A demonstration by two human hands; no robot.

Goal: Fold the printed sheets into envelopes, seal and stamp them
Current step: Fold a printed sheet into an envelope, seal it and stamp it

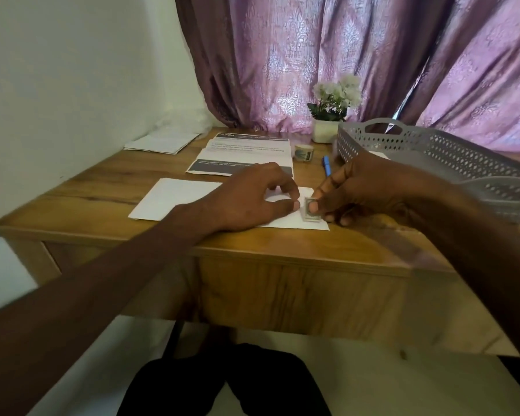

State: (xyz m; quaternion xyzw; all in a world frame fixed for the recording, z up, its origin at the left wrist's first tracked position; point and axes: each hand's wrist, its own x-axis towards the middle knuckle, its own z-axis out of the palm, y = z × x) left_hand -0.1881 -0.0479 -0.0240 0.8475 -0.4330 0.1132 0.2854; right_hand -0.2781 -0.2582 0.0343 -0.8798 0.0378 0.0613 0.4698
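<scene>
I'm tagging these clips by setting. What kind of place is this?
Probably a room in a home, with a small desk in a corner: a wooden table against a plain wall, purple patterned curtains behind it, and a potted plant.

Wooden table with envelope, printed sheets, folded papers, jar, pen, flowerpot, basket.

The left hand is covering the middle of the envelope, and the right hand's thumb is hiding most of the stamp. Print on the sheets is blurring beyond reading. The frame's right edge is cutting off the basket.
</scene>
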